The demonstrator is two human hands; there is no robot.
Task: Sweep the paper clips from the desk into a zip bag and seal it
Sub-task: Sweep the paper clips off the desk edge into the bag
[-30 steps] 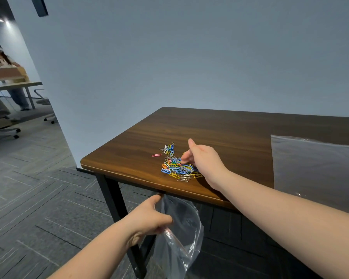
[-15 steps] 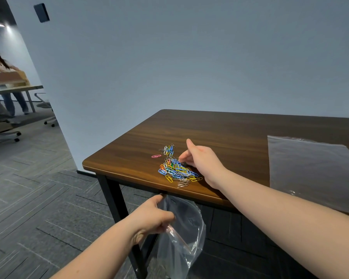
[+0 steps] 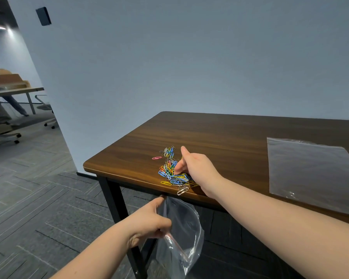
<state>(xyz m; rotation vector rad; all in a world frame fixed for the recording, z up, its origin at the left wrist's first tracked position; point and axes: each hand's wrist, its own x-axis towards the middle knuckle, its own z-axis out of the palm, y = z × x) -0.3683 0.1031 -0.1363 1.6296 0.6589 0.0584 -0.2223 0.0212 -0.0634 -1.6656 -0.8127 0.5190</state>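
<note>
A heap of coloured paper clips [image 3: 172,174] lies on the dark wooden desk [image 3: 220,137], close to its near edge. A silver clip [image 3: 182,190] sits right at the edge and a pink clip [image 3: 156,158] lies apart to the left. My right hand [image 3: 197,170] rests on the desk against the right side of the heap, fingers curled, thumb up. My left hand [image 3: 149,222] grips the rim of a clear zip bag [image 3: 182,236], which hangs with its mouth open just below the desk edge under the heap.
A second clear zip bag [image 3: 312,172] lies flat on the right of the desk. A black desk leg [image 3: 117,208] stands beside my left hand. A grey wall rises behind the desk. Far left are office chairs, another table and a person.
My right hand has pushed the heap of clips nearer to the desk's front edge; a silver clip now reaches the edge. My left hand keeps the bag under the edge.
</note>
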